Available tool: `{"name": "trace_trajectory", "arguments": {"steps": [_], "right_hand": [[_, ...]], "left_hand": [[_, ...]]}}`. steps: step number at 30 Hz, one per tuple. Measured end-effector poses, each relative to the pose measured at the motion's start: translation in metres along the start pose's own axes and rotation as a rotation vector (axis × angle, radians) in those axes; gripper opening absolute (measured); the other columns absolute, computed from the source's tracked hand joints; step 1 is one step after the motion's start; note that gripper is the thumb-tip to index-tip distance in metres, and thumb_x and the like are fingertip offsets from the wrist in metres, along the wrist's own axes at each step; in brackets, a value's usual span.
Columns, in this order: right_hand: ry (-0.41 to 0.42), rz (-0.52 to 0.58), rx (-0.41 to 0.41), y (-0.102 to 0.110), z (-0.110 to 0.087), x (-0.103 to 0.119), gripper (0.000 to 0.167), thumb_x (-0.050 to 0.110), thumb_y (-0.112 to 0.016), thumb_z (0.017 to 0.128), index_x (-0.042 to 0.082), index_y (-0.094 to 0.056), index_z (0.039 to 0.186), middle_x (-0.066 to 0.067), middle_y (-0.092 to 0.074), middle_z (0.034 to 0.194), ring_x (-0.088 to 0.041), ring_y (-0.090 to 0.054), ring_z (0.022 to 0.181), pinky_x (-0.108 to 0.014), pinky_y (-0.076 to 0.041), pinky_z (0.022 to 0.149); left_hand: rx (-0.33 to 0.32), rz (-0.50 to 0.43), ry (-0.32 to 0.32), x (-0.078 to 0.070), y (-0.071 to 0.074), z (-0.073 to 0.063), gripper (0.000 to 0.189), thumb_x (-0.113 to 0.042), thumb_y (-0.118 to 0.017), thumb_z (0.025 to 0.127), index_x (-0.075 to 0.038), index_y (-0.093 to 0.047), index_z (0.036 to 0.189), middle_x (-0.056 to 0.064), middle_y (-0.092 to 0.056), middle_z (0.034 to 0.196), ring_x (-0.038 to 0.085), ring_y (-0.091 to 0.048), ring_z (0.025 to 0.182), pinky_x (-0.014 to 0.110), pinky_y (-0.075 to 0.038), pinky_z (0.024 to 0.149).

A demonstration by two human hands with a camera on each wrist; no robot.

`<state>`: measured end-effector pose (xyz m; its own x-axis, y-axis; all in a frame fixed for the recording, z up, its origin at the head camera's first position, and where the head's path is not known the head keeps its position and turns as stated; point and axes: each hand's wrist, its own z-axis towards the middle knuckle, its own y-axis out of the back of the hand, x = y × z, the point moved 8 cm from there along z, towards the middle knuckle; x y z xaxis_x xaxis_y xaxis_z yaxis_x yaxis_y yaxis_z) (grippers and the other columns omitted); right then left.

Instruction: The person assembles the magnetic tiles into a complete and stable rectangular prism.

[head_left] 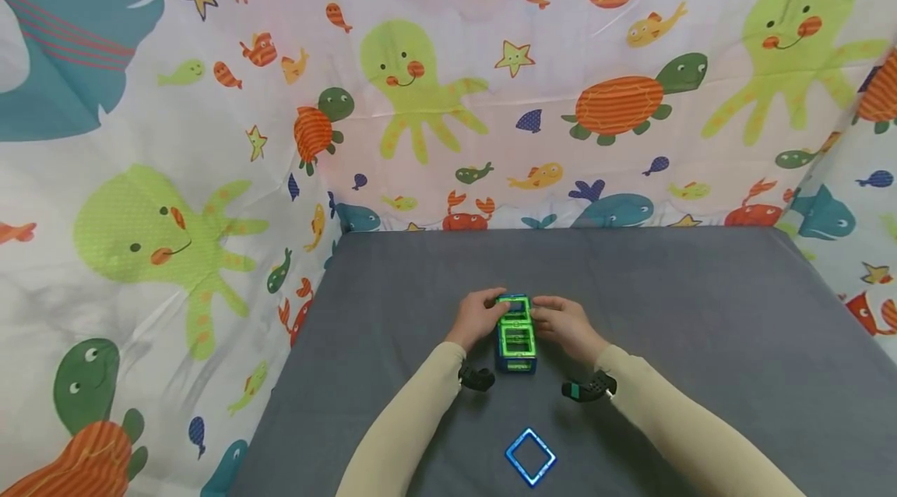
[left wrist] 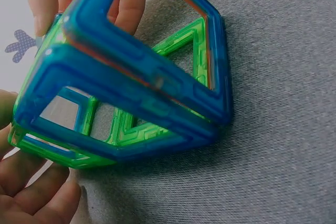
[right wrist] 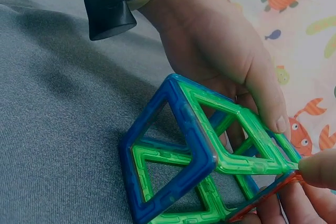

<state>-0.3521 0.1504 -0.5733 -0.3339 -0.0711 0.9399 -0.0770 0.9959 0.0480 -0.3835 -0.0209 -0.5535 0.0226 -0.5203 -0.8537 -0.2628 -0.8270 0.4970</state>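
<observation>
A long box of magnetic tiles, made of green and blue square frames, stands on the grey cloth between both hands. My left hand grips its far left end, the thumb over the top edge and fingers along the side. Opposite it, my right hand holds the far right side; in the right wrist view its thumb presses a top corner, with fingers below. An orange-red tile edge shows beside those fingers. The blue near end fills the left wrist view. Some fingertips are hidden behind the frames.
A loose blue square magnetic tile lies flat on the grey cloth, nearer to me than the box. Black wrist devices sit on both wrists. A curtain with sea animals stands along the back and sides.
</observation>
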Motion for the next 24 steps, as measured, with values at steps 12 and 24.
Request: {"name": "trace_trajectory", "arguments": {"steps": [12, 24], "right_hand": [[0.025, 0.022, -0.006, -0.0017, 0.0022, 0.0027, 0.046, 0.011, -0.058, 0.101, -0.006, -0.05, 0.143, -0.025, -0.057, 0.137, -0.01, -0.069, 0.092, -0.035, -0.059, 0.089], [0.007, 0.055, -0.011, -0.0031, 0.006, 0.0066, 0.046, 0.011, -0.057, 0.102, -0.004, -0.049, 0.145, -0.024, -0.056, 0.138, -0.01, -0.069, 0.094, -0.032, -0.059, 0.087]], "left_hand": [[0.008, -0.002, -0.014, 0.0048, 0.0004, -0.0016, 0.042, -0.033, -0.063, 0.102, -0.018, -0.063, 0.141, 0.008, -0.065, 0.141, 0.027, -0.063, 0.126, 0.044, -0.054, 0.1], [0.019, 0.017, 0.008, 0.0042, 0.0019, 0.0018, 0.04, -0.035, -0.061, 0.103, -0.02, -0.065, 0.139, 0.005, -0.068, 0.136, 0.023, -0.064, 0.121, 0.043, -0.054, 0.098]]}}
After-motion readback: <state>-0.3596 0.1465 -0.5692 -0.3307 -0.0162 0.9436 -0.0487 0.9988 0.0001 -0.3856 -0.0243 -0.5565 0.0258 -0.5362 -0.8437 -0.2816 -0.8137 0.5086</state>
